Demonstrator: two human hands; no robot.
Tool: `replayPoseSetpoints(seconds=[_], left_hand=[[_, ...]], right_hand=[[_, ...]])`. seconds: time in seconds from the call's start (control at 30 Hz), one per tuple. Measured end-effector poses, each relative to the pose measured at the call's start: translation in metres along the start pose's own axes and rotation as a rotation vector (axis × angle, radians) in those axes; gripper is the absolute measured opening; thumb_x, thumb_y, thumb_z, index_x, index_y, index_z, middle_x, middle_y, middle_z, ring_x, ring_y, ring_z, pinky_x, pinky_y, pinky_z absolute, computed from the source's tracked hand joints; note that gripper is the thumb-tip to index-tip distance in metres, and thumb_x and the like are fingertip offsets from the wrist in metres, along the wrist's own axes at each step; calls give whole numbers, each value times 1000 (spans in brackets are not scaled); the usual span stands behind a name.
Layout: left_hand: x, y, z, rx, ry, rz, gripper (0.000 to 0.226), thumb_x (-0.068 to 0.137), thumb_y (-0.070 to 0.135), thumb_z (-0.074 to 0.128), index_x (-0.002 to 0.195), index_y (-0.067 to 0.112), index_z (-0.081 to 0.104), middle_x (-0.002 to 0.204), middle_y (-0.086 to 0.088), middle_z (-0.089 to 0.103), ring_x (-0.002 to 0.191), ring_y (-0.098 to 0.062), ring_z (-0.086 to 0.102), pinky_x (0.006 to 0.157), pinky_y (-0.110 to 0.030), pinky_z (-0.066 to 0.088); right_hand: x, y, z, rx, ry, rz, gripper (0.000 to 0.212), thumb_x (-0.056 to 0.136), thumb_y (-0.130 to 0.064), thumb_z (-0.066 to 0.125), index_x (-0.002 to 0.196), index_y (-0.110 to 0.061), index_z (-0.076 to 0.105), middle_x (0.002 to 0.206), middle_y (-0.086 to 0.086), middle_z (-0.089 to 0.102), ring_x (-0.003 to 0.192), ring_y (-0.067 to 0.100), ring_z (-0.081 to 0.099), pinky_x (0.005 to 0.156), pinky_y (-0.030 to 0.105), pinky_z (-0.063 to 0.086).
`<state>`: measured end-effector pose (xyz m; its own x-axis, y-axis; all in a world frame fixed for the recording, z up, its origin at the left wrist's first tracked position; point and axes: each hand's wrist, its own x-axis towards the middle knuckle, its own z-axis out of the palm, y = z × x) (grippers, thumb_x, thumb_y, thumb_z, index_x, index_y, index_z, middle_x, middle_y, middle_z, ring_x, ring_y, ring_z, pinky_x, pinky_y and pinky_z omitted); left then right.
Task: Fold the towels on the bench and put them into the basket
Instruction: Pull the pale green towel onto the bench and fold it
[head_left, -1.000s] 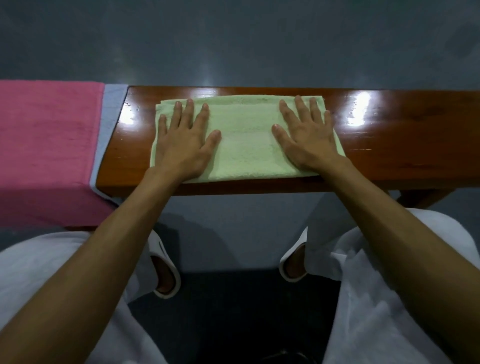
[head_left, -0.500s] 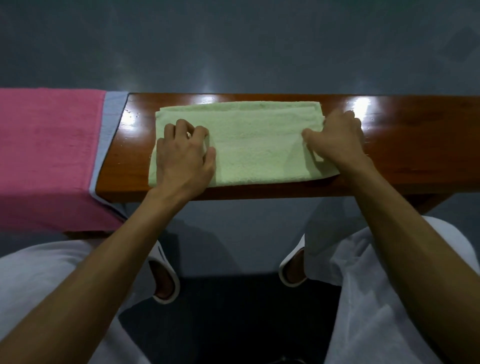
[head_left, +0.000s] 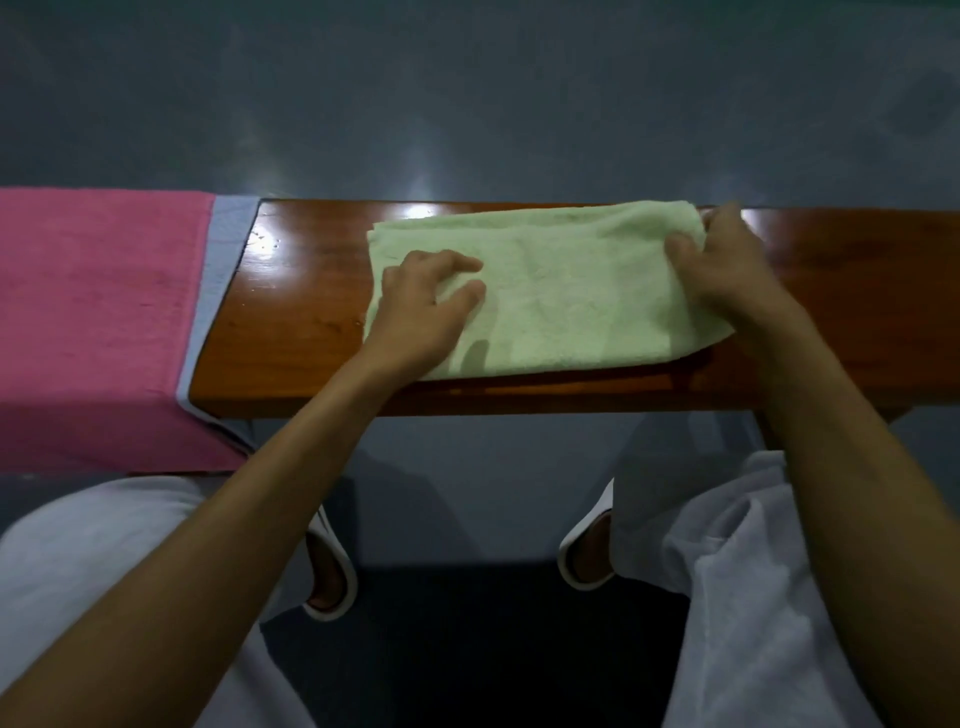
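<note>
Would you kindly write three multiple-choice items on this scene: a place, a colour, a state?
1. The pink towel lies: A left of the green towel B right of it C on the floor
2. The bench is: A grey B brown C white
3. The right hand: A grips the green towel's end B lies flat on bare wood C hangs idle
1 A, it drapes the bench's left end; 2 B, glossy brown wood; 3 A, fingers curl round the cloth.
</note>
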<state>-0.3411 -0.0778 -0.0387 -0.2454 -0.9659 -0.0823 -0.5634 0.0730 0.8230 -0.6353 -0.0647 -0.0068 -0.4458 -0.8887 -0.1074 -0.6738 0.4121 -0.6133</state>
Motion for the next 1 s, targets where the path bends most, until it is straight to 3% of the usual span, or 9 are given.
replayPoseSetpoints(seconds=[0.07,0.17,0.37,0.5,0.6,0.73,0.8,0.87,1.0], left_hand=[[0,10,-6,-277,14,-40,23,105,21,58,125,22,69,127,3,62,115,-11,59,95,-27,53],[3,13,-25,-431,127,-160,19,105,8,54,115,10,70,115,-3,68,96,-11,64,66,-16,53],[4,-2,-51,-554,79,-311,23,109,15,45,113,9,68,109,-11,75,89,-22,73,68,-25,57],[4,-1,-51,-605,20,-392,33,110,33,43,117,9,65,106,-10,76,86,-19,72,69,-26,54],[5,0,-52,-628,8,-417,36,108,42,45,106,14,67,96,-5,75,82,-17,71,70,-28,54],[3,2,-52,-523,23,-363,3,98,16,68,100,14,68,90,0,74,68,-8,73,64,-27,59],[4,0,-51,-473,35,-358,23,91,1,73,109,13,67,99,-2,72,69,-5,73,69,-29,62],[3,1,-51,-498,54,-370,35,88,-6,71,118,11,66,109,-7,72,83,-14,75,73,-36,63],[5,5,-58,-578,97,-357,37,89,-10,63,120,11,62,115,-10,69,93,-24,73,51,-29,58]], right_hand=[[1,2,-11,89,63,-3,42,102,-28,59,136,-9,43,124,3,49,121,26,53,91,35,44],[-4,-7,-21,318,78,4,52,95,-23,69,140,-23,42,129,-1,48,114,19,57,90,38,54],[-19,-59,12,582,-145,-207,70,91,4,67,150,-22,40,118,12,66,85,11,71,72,30,61],[-42,-109,64,522,-265,-386,67,96,-13,70,154,-28,38,134,11,57,106,16,67,73,23,61],[-54,-123,92,448,-353,-430,71,98,-23,68,158,-25,29,136,7,56,94,14,72,67,21,58],[-51,-114,94,428,-354,-349,65,100,-23,66,155,-18,32,128,3,60,80,18,74,62,27,58],[-49,-109,91,397,-329,-338,59,100,-20,66,150,-15,37,124,2,61,82,19,73,63,30,60],[-48,-104,89,370,-293,-335,51,99,-18,65,144,-16,42,121,1,61,81,20,73,62,35,62],[-44,-94,82,383,-180,-347,39,98,-15,66,134,-15,50,116,0,65,79,20,73,58,33,61]])
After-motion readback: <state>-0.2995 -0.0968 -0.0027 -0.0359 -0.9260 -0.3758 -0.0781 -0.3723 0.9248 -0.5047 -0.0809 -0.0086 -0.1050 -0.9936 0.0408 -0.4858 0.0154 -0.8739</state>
